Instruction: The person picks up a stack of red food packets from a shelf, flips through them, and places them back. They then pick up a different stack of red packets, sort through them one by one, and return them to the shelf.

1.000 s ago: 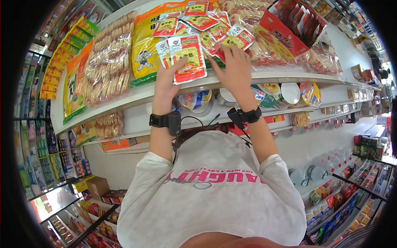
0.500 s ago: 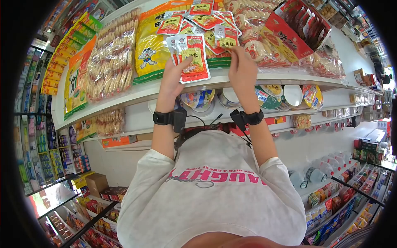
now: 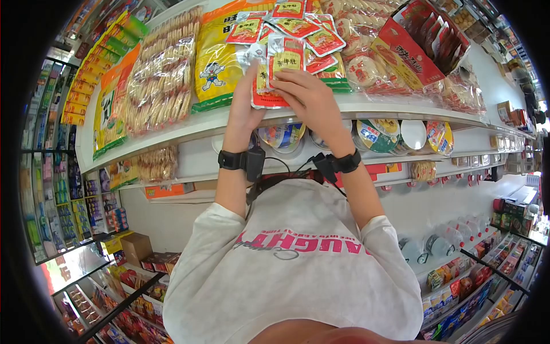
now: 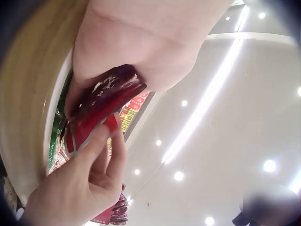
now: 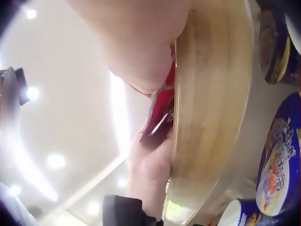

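At the shelf's front edge my left hand [image 3: 245, 106] grips a few red snack packets [image 3: 266, 102] by their left side. Over them lies another red and white packet [image 3: 285, 54], its lower part pinched by the fingers of my right hand [image 3: 314, 106]. In the left wrist view, the packets' dark shiny backs [image 4: 106, 96] rest against the left palm, and the right hand [image 4: 77, 186] holds their far edge. The right wrist view shows the red packet edge [image 5: 162, 106] between both hands. Just behind is a loose pile of similar packets [image 3: 298, 26].
The pile lies on a yellow snack bag [image 3: 215, 63]. Wrapped round crackers [image 3: 163, 74] stand left, more crackers [image 3: 361, 69] right, beside a red open-topped box [image 3: 409, 54] of packets. Tubs [image 3: 281, 135] sit on the shelf below the white front edge [image 3: 389, 109].
My right hand took a packet from the pile's front and moved it left over those in my left hand. The left hand keeps its grip.
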The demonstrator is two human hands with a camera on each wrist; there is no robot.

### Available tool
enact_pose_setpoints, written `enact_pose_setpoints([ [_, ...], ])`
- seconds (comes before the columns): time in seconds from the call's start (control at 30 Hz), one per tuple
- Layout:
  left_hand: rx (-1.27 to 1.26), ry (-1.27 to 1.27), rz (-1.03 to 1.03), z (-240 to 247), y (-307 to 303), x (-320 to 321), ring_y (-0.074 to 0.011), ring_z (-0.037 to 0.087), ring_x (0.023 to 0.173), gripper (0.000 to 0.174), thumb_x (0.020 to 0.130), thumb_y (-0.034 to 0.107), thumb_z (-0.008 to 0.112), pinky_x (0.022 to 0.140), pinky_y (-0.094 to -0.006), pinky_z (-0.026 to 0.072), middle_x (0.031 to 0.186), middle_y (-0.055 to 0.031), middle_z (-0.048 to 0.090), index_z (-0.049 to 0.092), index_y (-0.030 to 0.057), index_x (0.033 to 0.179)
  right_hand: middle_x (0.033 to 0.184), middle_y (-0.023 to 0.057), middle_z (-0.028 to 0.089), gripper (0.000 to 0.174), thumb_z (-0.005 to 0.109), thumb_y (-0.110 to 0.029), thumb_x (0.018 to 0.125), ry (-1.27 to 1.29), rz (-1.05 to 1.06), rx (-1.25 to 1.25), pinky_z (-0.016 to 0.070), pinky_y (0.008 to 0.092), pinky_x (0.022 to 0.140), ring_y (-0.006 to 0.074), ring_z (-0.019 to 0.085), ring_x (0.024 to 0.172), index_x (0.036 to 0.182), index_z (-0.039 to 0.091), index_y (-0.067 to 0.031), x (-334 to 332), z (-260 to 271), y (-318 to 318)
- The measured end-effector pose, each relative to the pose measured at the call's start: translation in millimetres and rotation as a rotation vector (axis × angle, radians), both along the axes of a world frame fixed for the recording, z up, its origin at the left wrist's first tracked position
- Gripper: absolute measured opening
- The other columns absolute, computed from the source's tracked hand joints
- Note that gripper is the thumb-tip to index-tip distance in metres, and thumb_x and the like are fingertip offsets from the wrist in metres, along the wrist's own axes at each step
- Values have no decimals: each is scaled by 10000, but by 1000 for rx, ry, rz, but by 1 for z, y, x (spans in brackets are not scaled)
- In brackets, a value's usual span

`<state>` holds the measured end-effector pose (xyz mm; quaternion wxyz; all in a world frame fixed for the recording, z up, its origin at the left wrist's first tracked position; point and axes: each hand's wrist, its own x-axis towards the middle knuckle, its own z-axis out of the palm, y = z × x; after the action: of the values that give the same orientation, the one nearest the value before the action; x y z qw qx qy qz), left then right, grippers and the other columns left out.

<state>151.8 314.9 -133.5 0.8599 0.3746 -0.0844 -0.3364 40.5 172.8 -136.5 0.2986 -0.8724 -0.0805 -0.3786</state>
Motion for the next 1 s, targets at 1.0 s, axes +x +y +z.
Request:
enact_pose_setpoints([
  [1.0,109,-120,-29,0,-3,-3,-250,658,1257,482,1127,167,513,988,-430,608,1434,-153,585,361,65,1574,1561,157,494,764,864,-470,801,164,-89,30,380,504,1195,385,455,1437,1458,616,-168,-7,13,-1],
])
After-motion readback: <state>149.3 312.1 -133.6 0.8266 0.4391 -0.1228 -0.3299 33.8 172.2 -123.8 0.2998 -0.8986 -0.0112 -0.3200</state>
